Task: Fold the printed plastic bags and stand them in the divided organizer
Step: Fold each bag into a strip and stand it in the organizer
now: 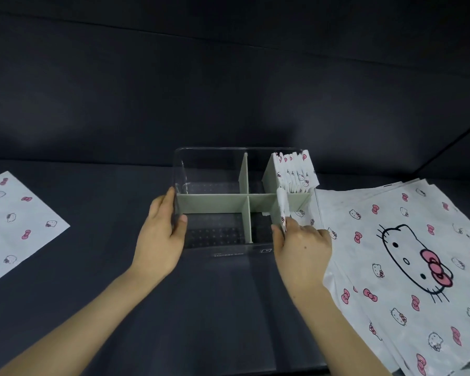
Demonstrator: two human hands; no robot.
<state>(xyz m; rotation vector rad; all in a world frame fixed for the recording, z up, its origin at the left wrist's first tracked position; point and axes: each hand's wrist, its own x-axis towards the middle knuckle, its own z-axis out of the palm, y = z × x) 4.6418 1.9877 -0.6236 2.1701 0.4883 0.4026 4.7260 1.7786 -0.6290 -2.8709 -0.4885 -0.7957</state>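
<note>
Pinching a folded bag [282, 208] upright in the organizer's [209, 149] lower-right compartment, centre frame: right hand [303, 248] fingers clamp its edge; left hand [159, 234] fingers curl round the left wall. Judgement: seat it flush against the divider [212, 203] before letting go.

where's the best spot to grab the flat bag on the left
Likely its right-hand corner, approached from the organizer side. The flat bag lies spread alone on the dark surface, and that corner points toward the left hand, which grips the organizer's wall nearby. Its fingers could pinch the thin sheet there.
</note>
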